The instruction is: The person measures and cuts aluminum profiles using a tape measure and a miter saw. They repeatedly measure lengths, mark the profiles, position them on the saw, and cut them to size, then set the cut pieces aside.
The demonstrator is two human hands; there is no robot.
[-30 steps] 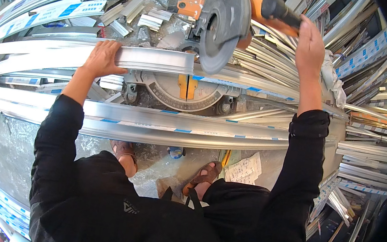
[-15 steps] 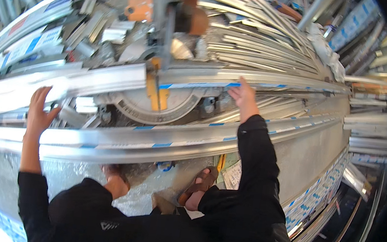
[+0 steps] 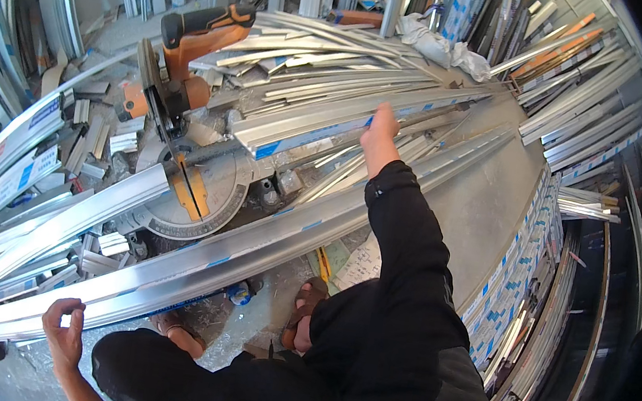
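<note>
My right hand (image 3: 381, 133) is closed around the edge of a long silver aluminium profile (image 3: 306, 123) with blue-printed film along its side. This profile's near end lies right of the mitre saw's blade, apart from it. The orange and black mitre saw (image 3: 197, 37) has its head raised above a round grey base (image 3: 228, 205) with a yellow insert (image 3: 192, 191). Another silver profile (image 3: 108, 202) ends at the insert's left side. My left hand (image 3: 64, 333), fingers loosely curled and apart, is empty beside the long front profiles (image 3: 193, 265).
Offcuts (image 3: 127, 137) are scattered left of the saw. Thin strips (image 3: 352, 76) are piled behind it, near a crumpled white bag (image 3: 444, 47). More profiles (image 3: 588, 113) are stacked at right. A grey bench surface (image 3: 474, 195) shows at right, my sandalled feet below.
My view has turned. The right-hand profile has moved away from the saw's blade, with my right hand now closed on it. My left hand has drawn back toward me, off the left-hand profile.
</note>
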